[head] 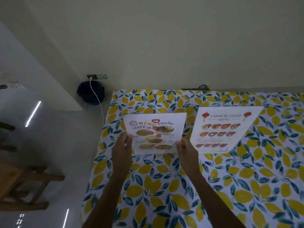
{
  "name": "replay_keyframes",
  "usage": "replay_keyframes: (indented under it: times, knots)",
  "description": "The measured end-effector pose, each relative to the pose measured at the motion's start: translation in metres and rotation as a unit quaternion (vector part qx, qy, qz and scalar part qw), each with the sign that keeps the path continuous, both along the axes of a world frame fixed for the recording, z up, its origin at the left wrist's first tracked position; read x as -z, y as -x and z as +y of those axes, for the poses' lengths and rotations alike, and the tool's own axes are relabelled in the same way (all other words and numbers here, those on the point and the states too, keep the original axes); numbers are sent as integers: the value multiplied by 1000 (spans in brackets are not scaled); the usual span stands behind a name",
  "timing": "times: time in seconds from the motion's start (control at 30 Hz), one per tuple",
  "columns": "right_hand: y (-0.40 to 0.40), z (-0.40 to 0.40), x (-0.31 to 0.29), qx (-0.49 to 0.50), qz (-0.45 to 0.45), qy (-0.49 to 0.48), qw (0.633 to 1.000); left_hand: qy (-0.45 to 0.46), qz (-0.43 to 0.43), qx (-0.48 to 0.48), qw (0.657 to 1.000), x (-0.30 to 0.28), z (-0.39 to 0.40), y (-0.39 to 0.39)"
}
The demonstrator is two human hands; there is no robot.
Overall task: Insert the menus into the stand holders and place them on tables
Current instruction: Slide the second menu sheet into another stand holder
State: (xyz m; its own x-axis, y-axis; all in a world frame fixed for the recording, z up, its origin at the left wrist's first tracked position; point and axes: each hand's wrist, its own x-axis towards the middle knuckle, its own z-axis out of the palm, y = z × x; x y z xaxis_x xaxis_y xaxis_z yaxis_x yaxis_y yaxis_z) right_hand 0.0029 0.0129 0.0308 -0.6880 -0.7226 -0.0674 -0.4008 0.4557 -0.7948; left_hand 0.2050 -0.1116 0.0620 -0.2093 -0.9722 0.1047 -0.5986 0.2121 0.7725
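**Thai menu held in both hands over the lemon-print table**

Dim room, colours muted. The Thai menu [155, 132] is lifted off the tablecloth [213, 186], tilted toward the person, gripped at its two lower side edges. Left hand [122, 151] pinches the left edge, thumb on the printed face, fingers behind. Right hand [186, 151] pinches the right edge the same way; its fingers behind the sheet are hidden.

Readable on it: "MENU" in orange capitals, Thai script beside and beneath, a round logo at upper left too small to read. Dish photos below; captions and prices are blurred.

Just to its right, lying flat on the cloth, apart from the hands: the Chinese menu [225, 129], headed "CHINESE FOOD MENU" between two red lanterns. Three rows of dish pictures; the small text under them cannot be made out.

Off the table's far left corner: a dark bin [90, 93], a white cable [98, 101] running from a wall socket [97, 77]. A wooden chair [23, 183] is cut off at the left edge.
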Motion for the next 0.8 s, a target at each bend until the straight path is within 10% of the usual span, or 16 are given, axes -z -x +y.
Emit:
replay_keyframes:
  times: [0.57, 0.8]
  knots:
    - [1, 10, -1, 6, -54, -13, 998, -57, -26, 9, 998, 12, 6, 0]
    - [27, 75, -11, -89, 55, -64, 992, -60, -85, 9, 995, 22, 62, 0]
